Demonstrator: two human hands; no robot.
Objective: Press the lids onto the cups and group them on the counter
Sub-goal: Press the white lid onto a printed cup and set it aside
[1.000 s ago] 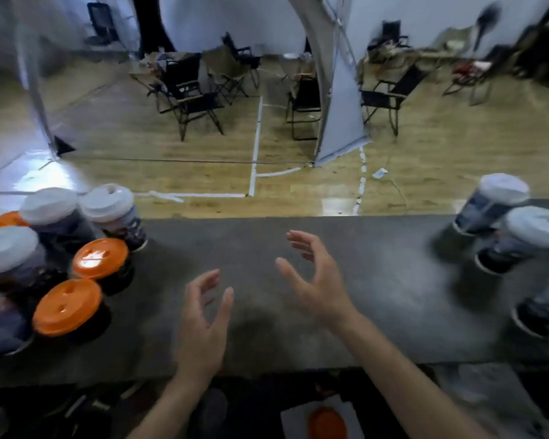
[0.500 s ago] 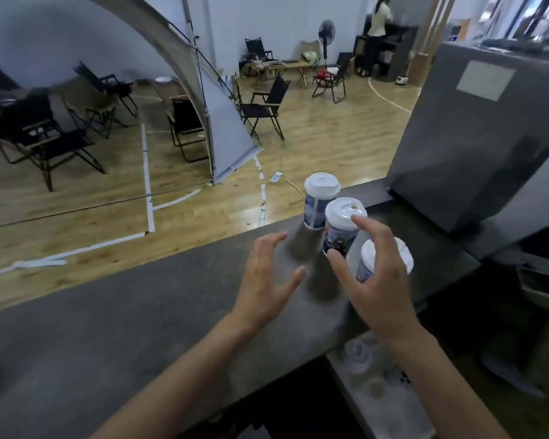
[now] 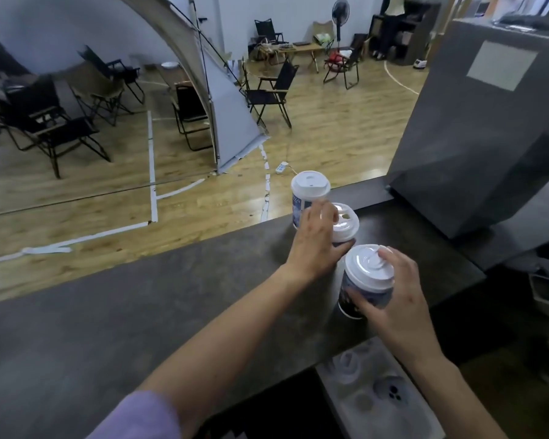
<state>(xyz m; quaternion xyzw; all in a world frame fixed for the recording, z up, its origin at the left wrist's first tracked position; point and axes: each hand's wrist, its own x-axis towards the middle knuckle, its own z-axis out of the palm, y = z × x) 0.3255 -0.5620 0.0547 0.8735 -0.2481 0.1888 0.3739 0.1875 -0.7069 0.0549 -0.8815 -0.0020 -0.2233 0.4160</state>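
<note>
1. Three cups (image 3: 366, 289) stand upright on the dark table (image 3: 171, 312). Each is capped with one of the white lids (image 3: 370, 267), and the short row runs away from the person toward the far edge.
2. The near cup (image 3: 362, 307) is gripped by the right hand (image 3: 396, 308). The thumb is laid across the printed wall below the lid and the fingers are curled round the far side, with one fingertip at the lid's top.
3. The middle cup (image 3: 346, 224) is held by the left hand (image 3: 314, 245), which is wrapped round its wall under the lid.
4. The far cup (image 3: 309, 198) is found just beyond the left hand, nearer to it than to the right. Whether the left fingers brush it cannot be told.
5. All three long axes are vertical and the lids look seated, so pressing is judged done here and grouping is in hand. Each held cup lies directly within its own hand. The long run of table lies to the left, so a leftward carry with the cups kept upright is called for.
6. A grey box (image 3: 488, 137) is seen to the right, and a blurred tray (image 3: 377, 407) below the table's near edge.
</note>
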